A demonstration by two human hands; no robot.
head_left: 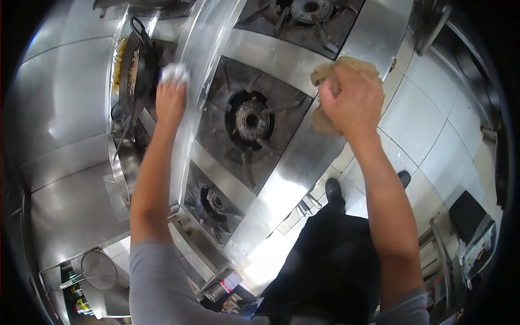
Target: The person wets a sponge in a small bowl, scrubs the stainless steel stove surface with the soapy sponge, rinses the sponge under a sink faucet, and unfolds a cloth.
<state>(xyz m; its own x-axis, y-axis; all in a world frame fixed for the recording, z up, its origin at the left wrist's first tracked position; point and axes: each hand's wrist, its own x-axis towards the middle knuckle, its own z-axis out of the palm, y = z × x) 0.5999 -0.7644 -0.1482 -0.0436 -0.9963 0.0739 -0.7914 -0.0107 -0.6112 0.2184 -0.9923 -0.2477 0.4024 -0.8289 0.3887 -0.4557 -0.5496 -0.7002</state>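
My left hand (171, 103) reaches to the raised steel ledge (196, 70) behind the burners. Its fingers close on a white item (175, 73) with a bluish edge, too blurred to name more exactly. Across the stove, my right hand (355, 100) grips a bunched brown cloth (325, 122) and presses it on the steel front rim (303, 138). Between my arms lies a gas burner (251, 120) with a dark, stained grate plate (225, 92).
A black wok (136, 76) stands left of the ledge, near a metal bowl (129, 162). More burners (311, 10) lie above and below the middle one. A wire strainer (99, 270) hangs at lower left. Pale floor tiles (428, 108) show at right.
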